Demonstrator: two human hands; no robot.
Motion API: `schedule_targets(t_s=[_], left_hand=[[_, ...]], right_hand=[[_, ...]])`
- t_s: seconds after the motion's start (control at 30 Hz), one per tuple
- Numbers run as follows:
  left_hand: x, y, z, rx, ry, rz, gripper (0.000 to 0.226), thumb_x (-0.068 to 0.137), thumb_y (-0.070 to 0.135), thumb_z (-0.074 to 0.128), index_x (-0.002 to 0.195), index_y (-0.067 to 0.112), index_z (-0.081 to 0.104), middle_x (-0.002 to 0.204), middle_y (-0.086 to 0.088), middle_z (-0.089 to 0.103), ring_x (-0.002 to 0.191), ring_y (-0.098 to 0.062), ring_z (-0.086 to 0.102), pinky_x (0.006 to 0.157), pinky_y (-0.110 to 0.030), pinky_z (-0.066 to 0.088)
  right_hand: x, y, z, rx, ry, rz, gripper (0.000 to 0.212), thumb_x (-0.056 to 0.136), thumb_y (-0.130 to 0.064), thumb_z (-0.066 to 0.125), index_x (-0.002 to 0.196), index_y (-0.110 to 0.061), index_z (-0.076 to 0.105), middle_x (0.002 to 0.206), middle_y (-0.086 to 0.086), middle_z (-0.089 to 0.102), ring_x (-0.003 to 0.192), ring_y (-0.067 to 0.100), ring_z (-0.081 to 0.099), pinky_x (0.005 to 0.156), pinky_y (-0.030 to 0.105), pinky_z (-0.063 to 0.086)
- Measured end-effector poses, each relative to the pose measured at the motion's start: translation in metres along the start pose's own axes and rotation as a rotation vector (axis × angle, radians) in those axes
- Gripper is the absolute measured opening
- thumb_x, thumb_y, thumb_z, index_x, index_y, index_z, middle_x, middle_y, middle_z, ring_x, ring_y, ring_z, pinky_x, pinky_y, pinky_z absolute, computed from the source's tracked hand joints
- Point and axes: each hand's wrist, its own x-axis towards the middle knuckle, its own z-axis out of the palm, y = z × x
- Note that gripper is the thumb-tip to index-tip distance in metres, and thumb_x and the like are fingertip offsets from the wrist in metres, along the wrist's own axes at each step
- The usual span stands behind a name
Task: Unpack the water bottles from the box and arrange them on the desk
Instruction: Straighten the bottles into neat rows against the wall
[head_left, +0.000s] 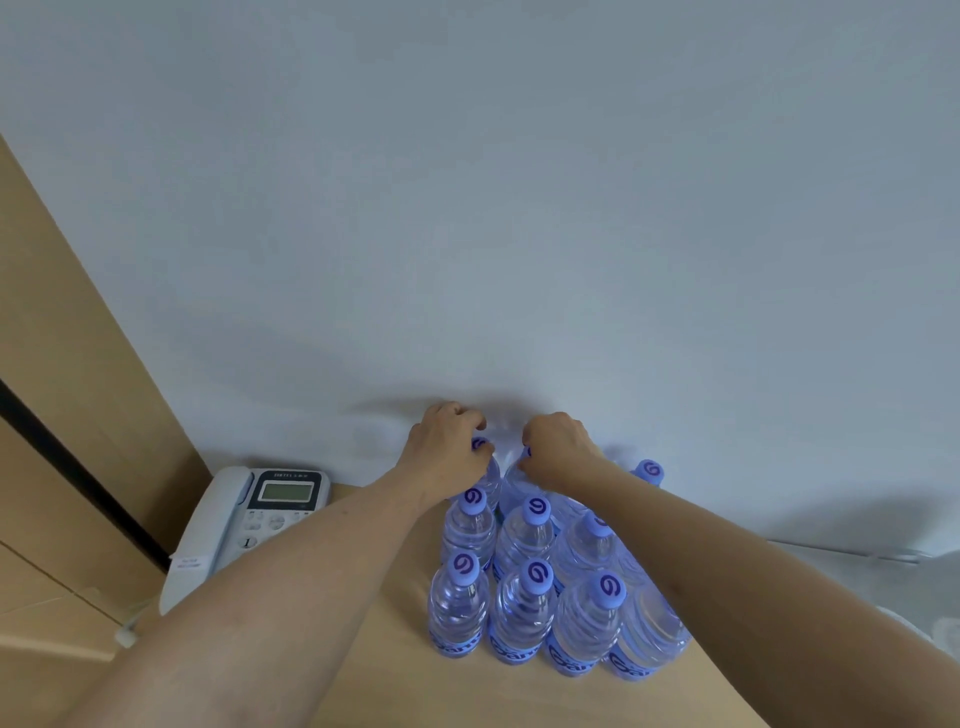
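While bottles (522, 608) stand upright, curled fingers (480, 454) grip two caps.

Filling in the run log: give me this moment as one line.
left hand: grips back-row bottle | right hand: grips neighbouring bottle | other bottles upright in rows on desk | phone at left

Clear water bottles (522, 613) with blue caps and blue labels stand upright in tight rows, touching, on the wooden tabletop (374, 670) against its far edge by the wall. Two back-row bottles are partly hidden under hands.
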Motion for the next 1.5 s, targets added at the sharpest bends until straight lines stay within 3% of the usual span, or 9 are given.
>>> schedule_targets(t_s=[0.13,0.2,0.33,0.47,0.63,0.8,1.07,1.4,1.5], left_hand=[[-0.001,-0.001,0.000,-0.032,0.008,0.007,0.037,0.089,0.032,0.058,0.122,0.016,0.061,0.124,-0.003,0.057,0.123,-0.024,0.043,0.097,-0.041,0.044],[-0.002,-0.002,0.000,-0.045,0.011,0.010,0.036,0.089,0.031,0.059,0.122,0.015,0.061,0.124,-0.003,0.057,0.123,-0.024,0.043,0.098,-0.040,0.044],[-0.004,-0.003,0.000,-0.049,0.002,0.018,0.035,0.090,0.031,0.059,0.121,0.015,0.062,0.123,-0.003,0.057,0.121,-0.024,0.045,0.096,-0.040,0.046],[-0.005,-0.005,-0.001,-0.060,-0.005,0.028,0.035,0.089,0.032,0.060,0.119,0.014,0.063,0.121,-0.003,0.058,0.119,-0.025,0.048,0.094,-0.041,0.048],[-0.004,-0.006,-0.002,-0.043,-0.028,0.046,0.035,0.089,0.033,0.060,0.119,0.015,0.063,0.122,-0.002,0.058,0.120,-0.024,0.047,0.095,-0.041,0.047],[-0.003,-0.009,-0.004,-0.031,-0.043,0.058,0.036,0.089,0.034,0.060,0.120,0.016,0.062,0.124,0.000,0.057,0.119,-0.023,0.047,0.093,-0.040,0.048],[-0.007,-0.011,-0.002,-0.034,-0.052,0.054,0.032,0.089,0.033,0.059,0.116,0.016,0.063,0.118,-0.002,0.058,0.115,-0.023,0.048,0.091,-0.041,0.049],[-0.006,-0.015,-0.005,-0.023,-0.037,0.049,0.039,0.090,0.036,0.061,0.124,0.017,0.059,0.125,-0.002,0.056,0.119,-0.023,0.047,0.094,-0.040,0.047],[-0.006,-0.015,-0.004,-0.024,-0.035,0.053,0.039,0.090,0.035,0.060,0.125,0.017,0.058,0.125,-0.003,0.056,0.120,-0.024,0.046,0.095,-0.039,0.047]], right_hand=[[0.000,0.000,-0.008,0.032,-0.058,-0.049,0.035,0.080,-0.010,0.063,0.114,-0.014,0.069,0.112,0.006,0.066,0.098,0.027,0.062,0.075,0.028,0.050],[0.000,-0.002,-0.010,0.009,-0.042,-0.023,0.020,0.079,-0.020,0.070,0.096,-0.009,0.068,0.096,0.006,0.066,0.090,0.028,0.062,0.070,0.032,0.052],[-0.002,-0.005,-0.005,-0.021,-0.014,0.040,0.041,0.083,-0.028,0.070,0.062,-0.014,0.038,0.064,0.001,0.040,0.062,0.021,0.045,0.047,0.025,0.029],[-0.003,-0.011,-0.006,-0.070,-0.047,0.014,0.020,0.080,-0.012,0.062,0.066,-0.010,0.047,0.061,0.002,0.041,0.059,0.022,0.042,0.046,0.025,0.029],[-0.003,-0.007,-0.006,-0.039,0.018,0.019,0.042,0.083,-0.032,0.071,0.061,-0.016,0.040,0.064,0.000,0.041,0.068,0.024,0.049,0.047,0.025,0.029],[-0.004,-0.011,-0.005,-0.101,-0.007,-0.021,0.035,0.079,-0.010,0.065,0.059,-0.013,0.037,0.061,0.002,0.039,0.051,0.014,0.035,0.043,0.024,0.025],[-0.006,-0.010,-0.003,-0.094,0.008,-0.007,0.037,0.084,-0.022,0.066,0.060,-0.014,0.039,0.065,0.001,0.041,0.059,0.018,0.044,0.047,0.024,0.028],[-0.011,-0.011,-0.004,-0.101,-0.013,-0.066,0.037,0.076,0.004,0.054,0.057,-0.013,0.027,0.061,0.004,0.029,0.052,0.019,0.023,0.043,0.027,0.018],[-0.009,-0.008,-0.003,-0.074,-0.015,-0.043,0.022,0.079,0.000,0.056,0.062,-0.009,0.046,0.068,0.007,0.042,0.057,0.023,0.037,0.045,0.027,0.030]])
